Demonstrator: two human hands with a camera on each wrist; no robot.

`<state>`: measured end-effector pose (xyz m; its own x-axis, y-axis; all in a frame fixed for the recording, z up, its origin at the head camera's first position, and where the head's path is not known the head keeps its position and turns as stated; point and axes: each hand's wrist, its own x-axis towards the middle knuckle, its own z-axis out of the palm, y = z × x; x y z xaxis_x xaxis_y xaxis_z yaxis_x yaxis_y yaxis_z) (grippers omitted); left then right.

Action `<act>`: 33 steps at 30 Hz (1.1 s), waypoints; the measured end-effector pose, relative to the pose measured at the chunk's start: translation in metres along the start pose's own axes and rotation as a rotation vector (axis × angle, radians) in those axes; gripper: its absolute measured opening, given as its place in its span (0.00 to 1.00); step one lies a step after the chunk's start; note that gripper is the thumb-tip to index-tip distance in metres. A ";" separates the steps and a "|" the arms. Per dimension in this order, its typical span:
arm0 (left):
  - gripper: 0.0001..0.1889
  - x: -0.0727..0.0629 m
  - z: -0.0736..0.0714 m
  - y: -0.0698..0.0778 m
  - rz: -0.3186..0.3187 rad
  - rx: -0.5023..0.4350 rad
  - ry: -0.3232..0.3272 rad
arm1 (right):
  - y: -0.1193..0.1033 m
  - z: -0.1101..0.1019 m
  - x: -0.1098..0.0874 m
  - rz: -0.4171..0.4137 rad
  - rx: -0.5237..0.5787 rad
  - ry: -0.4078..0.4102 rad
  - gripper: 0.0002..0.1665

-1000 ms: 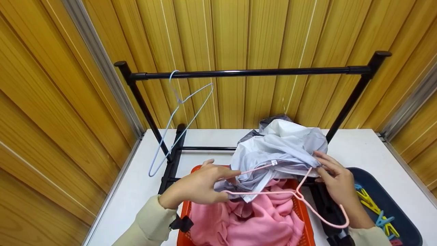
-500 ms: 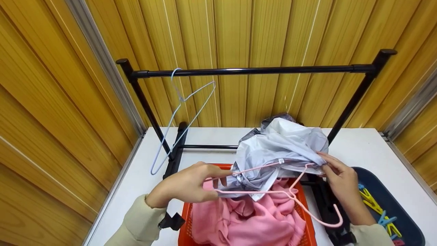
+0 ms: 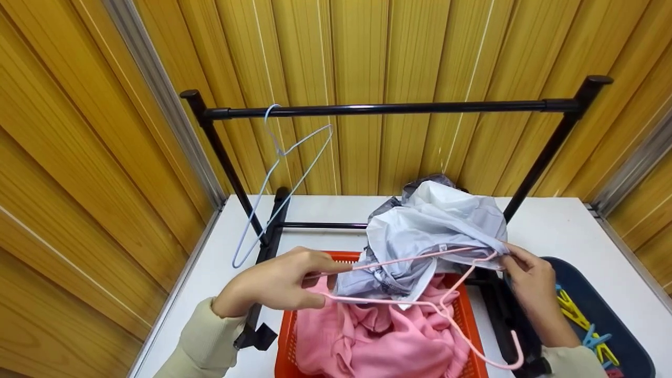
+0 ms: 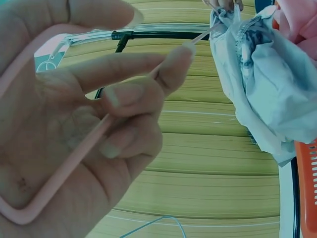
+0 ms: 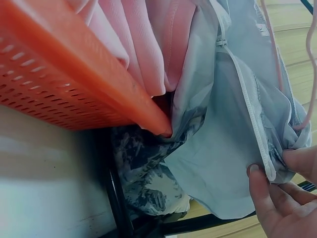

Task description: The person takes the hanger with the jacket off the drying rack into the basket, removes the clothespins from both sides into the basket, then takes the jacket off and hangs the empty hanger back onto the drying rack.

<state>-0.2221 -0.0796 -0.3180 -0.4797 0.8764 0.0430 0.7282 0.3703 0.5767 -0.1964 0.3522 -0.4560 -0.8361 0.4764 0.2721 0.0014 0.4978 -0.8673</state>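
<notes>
My left hand [image 3: 286, 281] holds a pink hanger [image 3: 383, 301] by one end; in the left wrist view its fingers curl over the thin bar [image 4: 74, 153]. The hanger's hook points toward me, low on the right. Beyond it is a bunched grey-white zip-up jacket [image 3: 436, 220] with dark patterned parts. My right hand [image 3: 533, 278] pinches the jacket's edge between thumb and fingers; the right wrist view shows the zipper [image 5: 250, 106] running down to those fingertips. The hanger's far end lies at the jacket's opening, just beside the right hand.
Below the hands stands a red basket [image 3: 471, 328] filled with pink cloth [image 3: 399, 341]. A black clothes rack [image 3: 399, 108] spans the back, with a light blue hanger [image 3: 281, 153] on its left part. At right, a dark blue tray [image 3: 630, 328] holds several yellow and blue clothespins [image 3: 575, 310].
My left hand has moved left with the pink hanger, and the hook has dipped a little. The hanger's far end, earlier covered at the jacket's edge, now shows. My right hand has shifted slightly right.
</notes>
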 end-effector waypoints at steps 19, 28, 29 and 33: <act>0.29 0.018 0.006 -0.003 0.016 -0.112 0.053 | 0.008 -0.003 -0.010 -0.002 -0.020 -0.090 0.18; 0.28 0.045 0.020 0.001 -0.098 -0.299 0.136 | 0.008 0.000 -0.015 -0.091 -0.089 -0.193 0.30; 0.27 0.048 0.021 0.002 -0.098 -0.319 0.148 | 0.007 0.000 -0.016 -0.097 -0.098 -0.199 0.31; 0.18 0.065 0.023 0.005 -0.103 -0.401 0.196 | 0.004 0.000 -0.017 -0.107 -0.134 -0.227 0.36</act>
<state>-0.2383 -0.0140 -0.3311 -0.6517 0.7519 0.0998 0.4427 0.2703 0.8549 -0.1820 0.3457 -0.4644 -0.9369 0.2487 0.2458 -0.0340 0.6348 -0.7719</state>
